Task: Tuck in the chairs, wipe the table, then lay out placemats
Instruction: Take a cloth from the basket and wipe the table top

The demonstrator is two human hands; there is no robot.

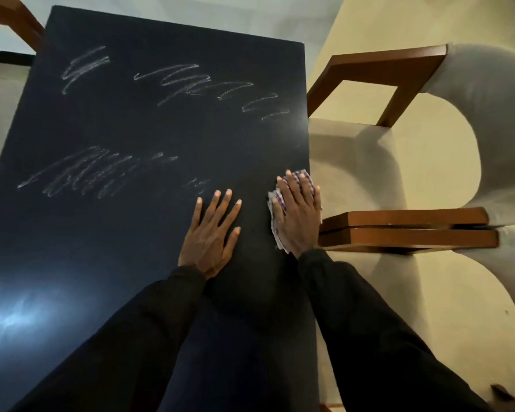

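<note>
The dark table [131, 233] fills the view, with white chalk scribbles [81, 173] across its far half and middle. My right hand [299, 215] presses flat, fingers straight, on a purple-and-white checked cloth [275, 203] at the table's right edge. My left hand [211, 230] rests flat on the bare tabletop just left of it, fingers spread. Two chairs with wooden arms [408, 230] and pale upholstered backs [488, 114] stand along the right side, their seats under the table edge.
Another wooden chair arm [15, 19] shows at the far left corner. Pale floor [369, 25] lies beyond the table. A light glare [21, 313] sits on the near left of the tabletop.
</note>
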